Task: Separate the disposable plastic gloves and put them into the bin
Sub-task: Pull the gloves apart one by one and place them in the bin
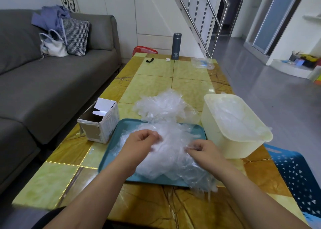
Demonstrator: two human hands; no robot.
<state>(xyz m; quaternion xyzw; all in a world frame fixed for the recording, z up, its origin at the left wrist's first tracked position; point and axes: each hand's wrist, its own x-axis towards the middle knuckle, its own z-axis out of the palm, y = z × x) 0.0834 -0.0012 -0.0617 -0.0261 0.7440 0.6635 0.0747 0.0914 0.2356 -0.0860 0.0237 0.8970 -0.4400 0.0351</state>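
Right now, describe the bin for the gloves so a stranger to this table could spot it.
On the yellow tiled table, at its near end, lies a teal tray heaped with clear gloves. The bin stands just right of that tray: a cream, rounded plastic tub with gloves inside. Unlike the open cardboard box left of the tray, it is pale plastic.

Both hands point(140, 142) point(204, 150) pinch glove pile point(166, 152) on teal tray point(119, 129); cream bin point(231, 142) right.

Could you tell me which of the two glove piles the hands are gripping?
The near pile on the teal tray; the far pile lies untouched behind it.
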